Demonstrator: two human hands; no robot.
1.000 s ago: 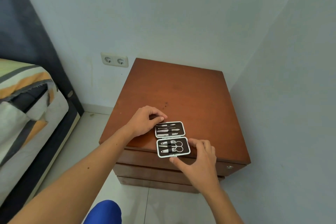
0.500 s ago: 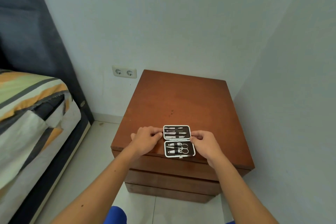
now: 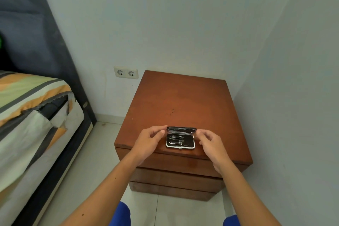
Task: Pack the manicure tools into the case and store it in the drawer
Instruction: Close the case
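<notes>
Your case (image 3: 180,138) sits on the nightstand (image 3: 183,101) close to its front edge, about midway along it, with the lower half lying flat and the lid (image 3: 181,129) tipped up toward you, part-way folded over. The manicure tools (image 3: 176,140) lie in the lower half (too small to tell one from another), so the packing looks done and you seem to be on the closing step. Your left hand (image 3: 149,140) has its thumb and forefinger brought together at the lid's left end, and your right hand (image 3: 210,141) does the same at the right end — a light pinch on each corner, the other fingers loosely curled; whether the pads truly touch the rim I cannot tell. Holding both ends makes sense: the lid should come down level and its clasp meet the front rim squarely. The case being so near the front edge suits what is left — the drawers (image 3: 172,163) just below are all closed, so you will need one hand free to pull one open.
</notes>
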